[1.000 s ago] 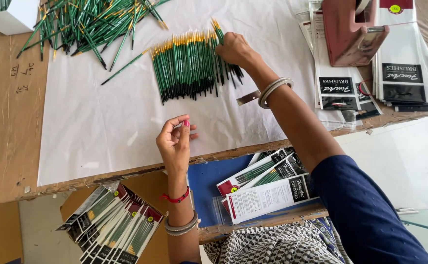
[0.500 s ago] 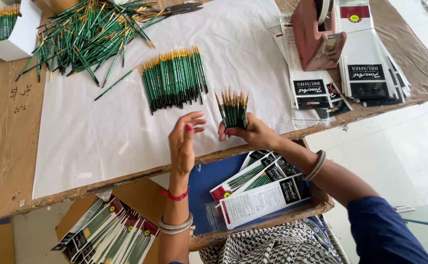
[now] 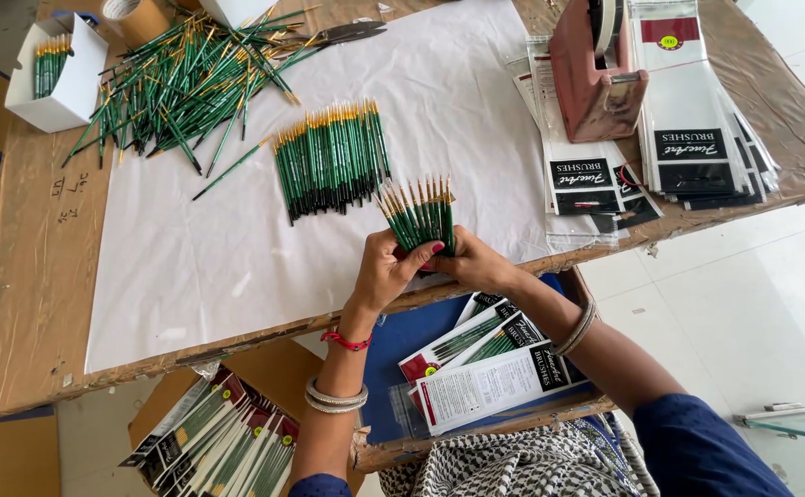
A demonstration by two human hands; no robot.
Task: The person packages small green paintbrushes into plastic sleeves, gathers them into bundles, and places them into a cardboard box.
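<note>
Both hands meet at the near edge of the bench, where the left hand [image 3: 386, 269] and right hand [image 3: 472, 264] close together around the dark lower ends of a small bunch of green brushes [image 3: 420, 213], so the tips fan upward and can be seen side by side. Wrists are bent inward, forearms rising from below; a neat row of brushes [image 3: 330, 161] lies just beyond on the white paper [image 3: 191, 267], apart from the loose heap [image 3: 186, 83] toward the far left corner.

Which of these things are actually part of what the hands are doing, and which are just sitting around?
In hand:
- left hand and right hand, both gripping a fan of green paintbrushes
- neat row of green brushes
- loose brush pile

Lying about:
- red tape dispenser
- empty printed sleeves
- white box
- scissors
</note>
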